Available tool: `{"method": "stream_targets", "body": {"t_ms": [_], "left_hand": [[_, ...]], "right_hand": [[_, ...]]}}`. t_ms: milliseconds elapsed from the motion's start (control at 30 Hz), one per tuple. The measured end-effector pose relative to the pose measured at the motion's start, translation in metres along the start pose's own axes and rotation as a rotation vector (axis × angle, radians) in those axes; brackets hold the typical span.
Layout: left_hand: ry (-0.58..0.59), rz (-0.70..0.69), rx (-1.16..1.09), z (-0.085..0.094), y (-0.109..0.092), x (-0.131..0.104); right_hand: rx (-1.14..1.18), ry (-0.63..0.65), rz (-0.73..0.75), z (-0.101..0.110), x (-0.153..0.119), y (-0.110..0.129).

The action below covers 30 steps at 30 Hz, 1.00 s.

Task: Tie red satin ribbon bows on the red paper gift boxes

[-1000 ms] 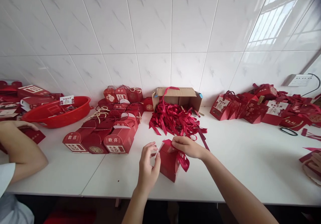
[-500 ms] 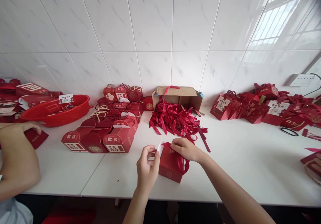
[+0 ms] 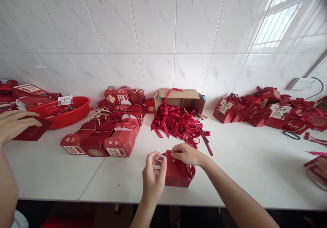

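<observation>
A small red box (image 3: 177, 173) with a red ribbon (image 3: 192, 172) at its right end stands near the table's front edge. At the box's left end my left hand (image 3: 155, 173) pinches a thin white card (image 3: 166, 152), seen nearly edge-on. From the right, my right hand (image 3: 186, 154) reaches over the top with its fingertips closed on the box's upper part. Just behind lies a heap of red ribbons (image 3: 176, 122), spilling from an open cardboard box (image 3: 178, 93).
Rows of red boxes (image 3: 97, 136) stand left of centre. Further left are a red basin (image 3: 74, 114) and a person's hand (image 3: 17, 122) on a red box. More red boxes (image 3: 258, 114) and a black ring (image 3: 291, 135) lie right.
The red box has turned slightly and shifted right, and the white card now shows edge-on. At the left, the other person's arm has moved and the hand lies over a dark red box.
</observation>
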State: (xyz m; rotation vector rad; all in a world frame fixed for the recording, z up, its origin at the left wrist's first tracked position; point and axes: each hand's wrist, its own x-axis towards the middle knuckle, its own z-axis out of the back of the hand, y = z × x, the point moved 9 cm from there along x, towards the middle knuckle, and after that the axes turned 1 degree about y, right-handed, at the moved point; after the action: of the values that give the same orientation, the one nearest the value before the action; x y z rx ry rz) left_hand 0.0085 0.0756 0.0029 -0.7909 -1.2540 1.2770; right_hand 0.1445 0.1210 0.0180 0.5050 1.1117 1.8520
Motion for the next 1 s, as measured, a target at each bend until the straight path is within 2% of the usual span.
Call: {"method": "stream_targets", "body": {"t_ms": [67, 167, 267, 333, 433, 533, 633, 700, 767, 867, 933, 1000], "left_hand": [[0.026, 0.037, -0.031, -0.003, 0.002, 0.004], [0.156, 0.032, -0.07, -0.015, 0.004, 0.015], [0.219, 0.0, 0.033, -0.014, 0.012, 0.025], [0.169, -0.007, 0.22, 0.001, 0.023, 0.029], [0.057, 0.072, 0.607, 0.041, 0.047, 0.024], [0.032, 0.178, 0.771, 0.081, 0.074, 0.01], [-0.061, 0.236, 0.74, 0.115, 0.088, -0.004], [-0.109, 0.271, 0.659, 0.124, 0.091, -0.012], [-0.037, 0.292, 0.512, 0.109, 0.089, -0.017], [0.179, 0.278, 0.26, 0.061, 0.074, -0.024], [0.305, 0.261, 0.166, 0.029, 0.063, -0.028], [0.382, 0.262, 0.138, 0.008, 0.058, -0.031]], "right_hand": [[-0.008, 0.022, 0.006, -0.001, 0.0, 0.001], [-0.025, 0.034, 0.018, -0.002, 0.001, 0.002], [-0.048, -0.004, 0.025, 0.0, 0.001, 0.002], [-0.014, -0.095, 0.064, 0.009, -0.003, 0.005], [0.154, -0.379, 0.164, 0.037, -0.027, 0.003], [0.318, -0.644, 0.126, 0.059, -0.072, -0.026], [0.402, -0.734, -0.016, 0.054, -0.111, -0.063], [0.44, -0.664, -0.107, 0.034, -0.122, -0.081], [0.475, -0.539, -0.168, 0.007, -0.121, -0.09], [0.485, -0.395, -0.216, -0.026, -0.11, -0.089], [0.459, -0.356, -0.263, -0.038, -0.104, -0.085], [0.448, -0.338, -0.299, -0.043, -0.101, -0.079]]}}
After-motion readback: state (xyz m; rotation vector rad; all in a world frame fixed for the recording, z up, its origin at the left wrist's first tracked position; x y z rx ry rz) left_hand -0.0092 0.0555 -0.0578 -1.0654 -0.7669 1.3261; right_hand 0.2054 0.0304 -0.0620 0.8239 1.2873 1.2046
